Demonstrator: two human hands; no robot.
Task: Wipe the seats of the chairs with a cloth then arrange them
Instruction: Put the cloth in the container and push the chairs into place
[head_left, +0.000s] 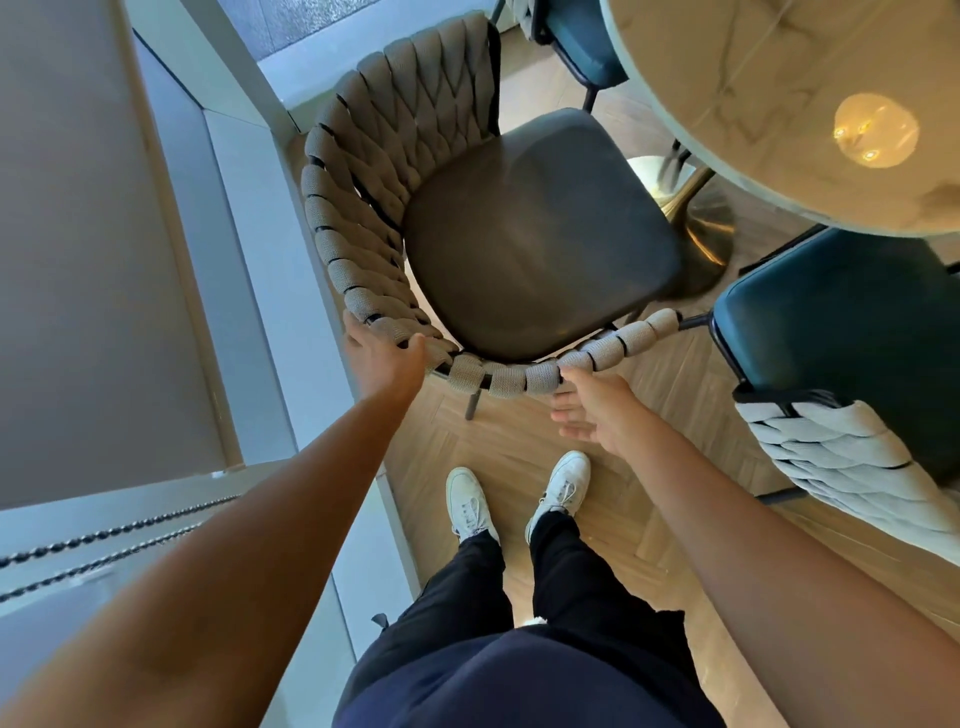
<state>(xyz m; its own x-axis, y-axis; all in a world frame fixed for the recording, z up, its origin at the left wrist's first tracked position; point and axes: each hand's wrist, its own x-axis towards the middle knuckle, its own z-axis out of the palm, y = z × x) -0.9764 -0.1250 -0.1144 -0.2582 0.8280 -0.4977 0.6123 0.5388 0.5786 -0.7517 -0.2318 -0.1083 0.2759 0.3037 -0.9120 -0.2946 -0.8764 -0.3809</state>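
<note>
Fingers of the left hand are curled tight over the woven rim of the grey chair. Right hand is spread loose, fingertips just brushing the same rim, holding nothing. That chair sits on the wood floor, between the window wall and the marble surface, with a teal chair just beside it.

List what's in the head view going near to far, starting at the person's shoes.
White shoes → right hand, open beside the woven rim → left hand gripping the rim → grey chair seat → teal chair at the far side of the marble table.
</note>
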